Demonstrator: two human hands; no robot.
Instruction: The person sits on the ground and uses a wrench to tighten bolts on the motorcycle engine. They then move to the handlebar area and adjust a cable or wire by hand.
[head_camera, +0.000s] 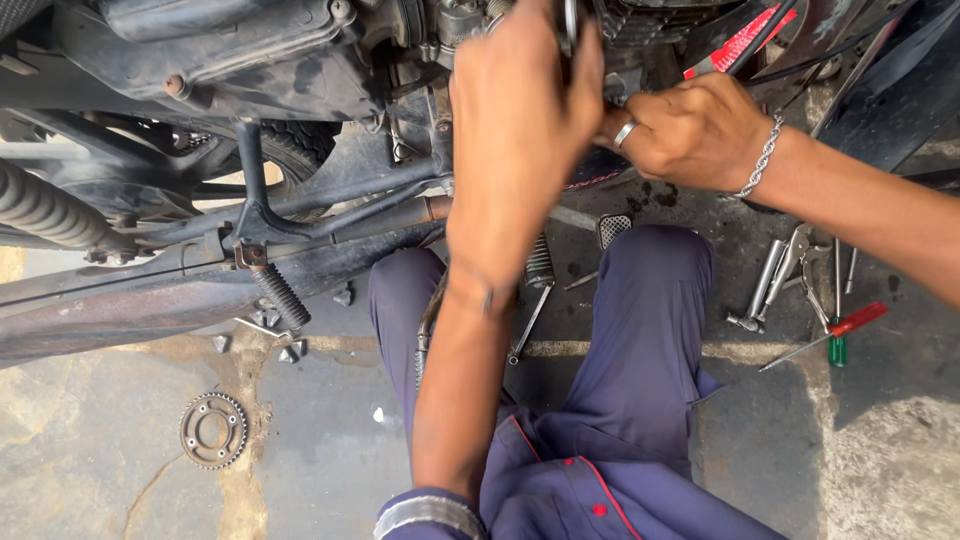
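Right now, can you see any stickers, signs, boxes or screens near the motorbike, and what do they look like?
Red label: a slanted red strip with small pale markings, on the dark bodywork at the top right, just above the right hand; partly hidden by a black cable.
No boxes, signs or screens show.

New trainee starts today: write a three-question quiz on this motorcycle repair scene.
1. True or false: the toothed sprocket lies on the ground, apart from both hands.
2. Which hand wears a ring and a chain bracelet? A) left hand B) right hand
3. Fill in: the screwdriver beside the metal tools has a red and ____ handle.

Key: 1 true; 2 B; 3 green.
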